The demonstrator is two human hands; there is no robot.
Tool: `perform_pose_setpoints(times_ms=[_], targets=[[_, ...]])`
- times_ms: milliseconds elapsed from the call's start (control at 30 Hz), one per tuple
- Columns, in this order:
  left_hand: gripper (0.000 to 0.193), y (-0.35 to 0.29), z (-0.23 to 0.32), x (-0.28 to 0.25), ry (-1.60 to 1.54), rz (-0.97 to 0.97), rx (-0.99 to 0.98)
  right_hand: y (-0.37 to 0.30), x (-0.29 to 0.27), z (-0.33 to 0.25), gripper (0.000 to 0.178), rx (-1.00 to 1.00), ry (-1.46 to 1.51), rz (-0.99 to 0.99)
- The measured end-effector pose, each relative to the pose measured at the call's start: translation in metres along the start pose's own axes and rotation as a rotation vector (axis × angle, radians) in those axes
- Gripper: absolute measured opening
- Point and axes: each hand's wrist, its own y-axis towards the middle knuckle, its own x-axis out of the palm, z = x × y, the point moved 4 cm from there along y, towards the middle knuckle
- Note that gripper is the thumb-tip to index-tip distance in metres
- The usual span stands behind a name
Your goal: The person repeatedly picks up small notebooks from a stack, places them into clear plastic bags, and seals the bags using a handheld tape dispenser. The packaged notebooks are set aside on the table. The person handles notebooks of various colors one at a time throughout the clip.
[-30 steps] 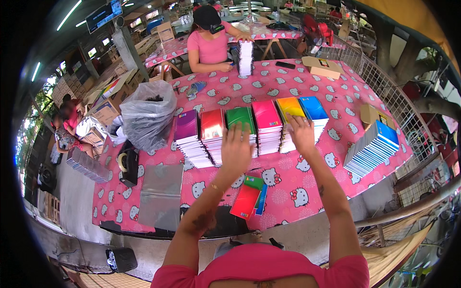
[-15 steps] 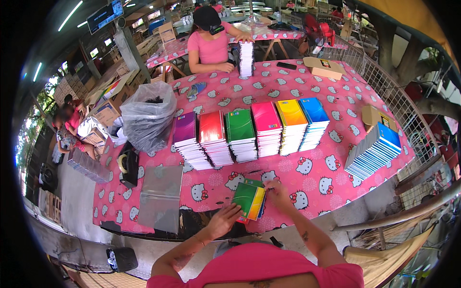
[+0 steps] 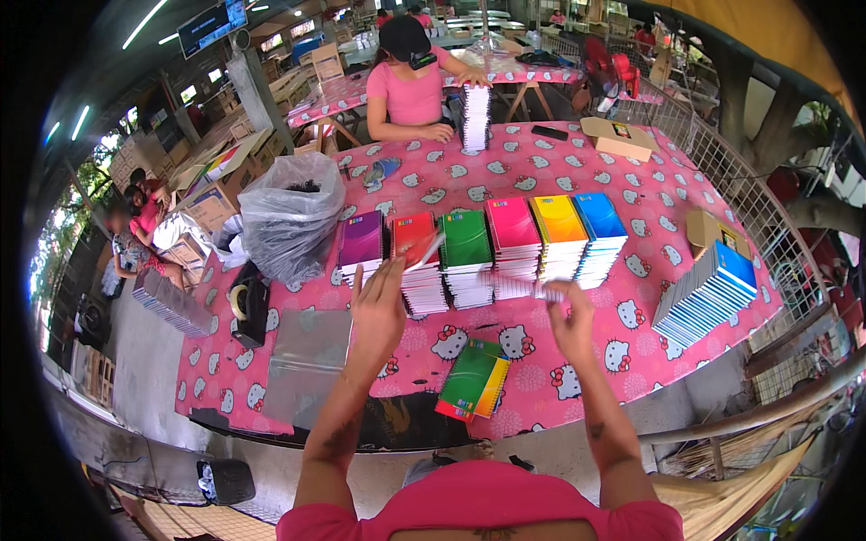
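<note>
- Over the front of the row of notebook stacks (image 3: 465,240): red notebook (image 3: 426,253) at the left hand (image 3: 379,311), blurred notebook (image 3: 521,288) at the right hand (image 3: 573,323). Both lifted off the pink tablecloth (image 3: 532,404).
- Grip: left looks narrow, pinching the red one; exact finger contact is smeared. Right pinches its book by one end, thumb against fingers.
- Handling, as a judgement: pinch firm near one end, level each book before it touches anything, keep wire bindings from snagging on neighbours, keep the two books apart.
- Axes: red one tilted, long axis climbing from the left fingers to upper right. Blurred one near edge-on, long axis almost level, free end pointing left. Its cover side: can't tell.
- Nearer the body, between the forearms: fanned pile, green notebook (image 3: 468,379) over yellow notebook (image 3: 495,388). Green's long axis slants lower left to upper right, binding on its left, lettering at the near end.
- Farther out: plastic bag (image 3: 289,216) left, blue-topped stack (image 3: 708,293) right, co-worker (image 3: 403,97) opposite.
</note>
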Motion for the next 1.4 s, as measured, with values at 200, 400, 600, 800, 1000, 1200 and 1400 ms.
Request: perform_pose_setpoints(times_ms=[200,400,600,800,1000,1200,1400], targets=[[0.048,-0.142,0.055,0.02,-0.342,-0.282,0.227,-0.123,0.083,0.072,0.04,0.06,0.132,-0.609],[0.051,-0.133,0.031,0.044,-0.307,-0.316,0.217,-0.135,0.084,0.101,0.04,0.345,0.178,-0.281],[0.055,0.018,-0.153,0.01,0.076,-0.546,-0.826,-0.149,0.085,0.077,0.04,0.602,0.004,-0.104],[0.039,0.028,-0.144,0.004,-0.078,-0.007,-0.575,-0.187,0.102,0.058,0.078,0.968,0.659,-0.066],[0.018,0.019,0.035,0.02,-0.944,-0.688,0.128,-0.2,0.095,0.066,0.057,1.196,0.732,0.119],[0.045,-0.093,0.095,0.105,-0.332,-0.357,0.572,-0.182,0.087,0.042,0.057,1.214,0.81,0.099],[0.061,-0.229,0.018,0.146,-0.71,-0.783,-0.675,-0.181,0.127,0.061,0.062,1.171,0.59,-0.187]])
